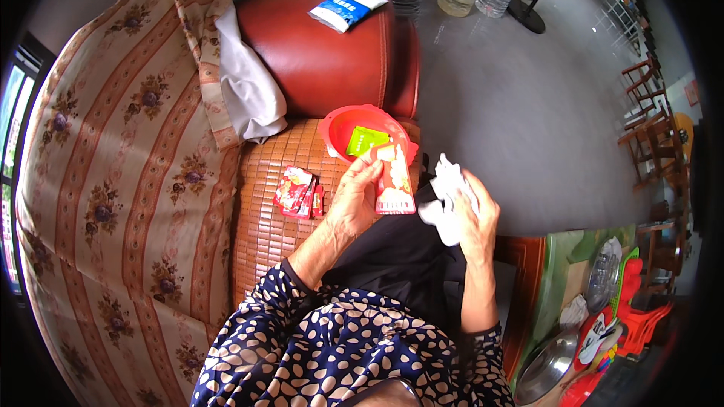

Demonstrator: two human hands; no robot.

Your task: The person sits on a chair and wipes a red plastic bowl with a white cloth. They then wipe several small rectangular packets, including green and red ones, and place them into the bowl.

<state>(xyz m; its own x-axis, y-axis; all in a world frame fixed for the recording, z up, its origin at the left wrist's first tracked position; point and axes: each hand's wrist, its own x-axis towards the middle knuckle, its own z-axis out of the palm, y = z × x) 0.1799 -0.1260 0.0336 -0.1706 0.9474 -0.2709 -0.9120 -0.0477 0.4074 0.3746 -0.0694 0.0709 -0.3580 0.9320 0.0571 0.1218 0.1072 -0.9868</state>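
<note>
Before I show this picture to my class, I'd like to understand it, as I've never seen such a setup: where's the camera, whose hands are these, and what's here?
There's no machine working here, just a person's two bare hands. The single picture comes from a wide camera worn on that person's head, looking down, so straight edges bend toward the rim.

The left hand holds a red packet in its fingers. The right hand holds a crumpled white sheet, perhaps tissue.

On the woven seat are a red bowl with a green packet inside, and several small red packets. Beyond, a blue-and-white bag lies on red padding.
</note>
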